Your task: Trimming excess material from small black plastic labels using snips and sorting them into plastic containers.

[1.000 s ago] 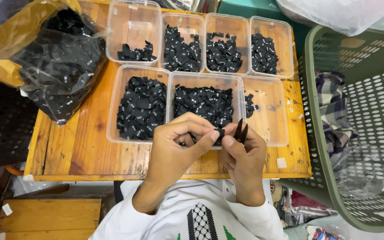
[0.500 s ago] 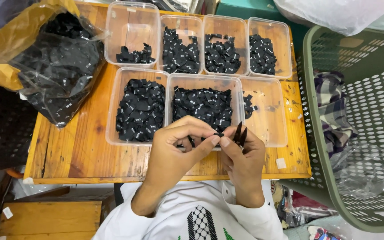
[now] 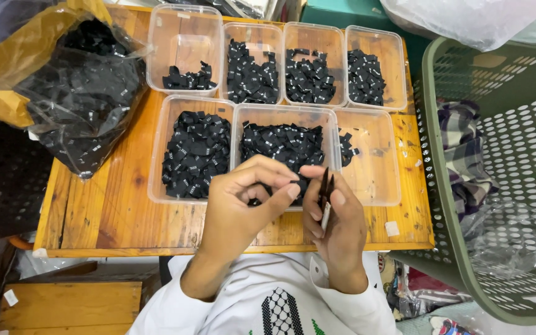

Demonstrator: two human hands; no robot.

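Lower centre of the frame: both my hands meet over the near edge of the wooden table (image 3: 113,214). My left hand (image 3: 240,208) is curled, thumb and forefinger tip pinched together right beside my right thumb; whatever sits in that pinch is too small to make out. My right hand (image 3: 336,226) is closed around small snips (image 3: 326,193), dark blades pointing up toward the trays, pale handle lying down the palm, thumb pressed against the left fingertips.

Just above the hands, centre: clear plastic tray (image 3: 285,111) full of black fabric labels (image 3: 283,142) with tiny white marks. My fingers overlap its near rim. Left of it, a second tray (image 3: 159,155) heaped with the same labels. Right of it, a third tray (image 3: 379,161), nearly bare, a few labels in its left corner.

Upper row, four smaller trays: the leftmost (image 3: 184,31) has only a small pile at its near end, the other three are about half filled.

Upper left: crinkled clear bag (image 3: 85,105) stuffed with black labels, against yellow-brown wrapping (image 3: 7,68).

Right side: green perforated laundry basket (image 3: 497,186) holding plaid cloth (image 3: 460,149) and clear plastic sheeting.

Bottom edge: my white sleeves, a wooden crate (image 3: 69,307) at lower left
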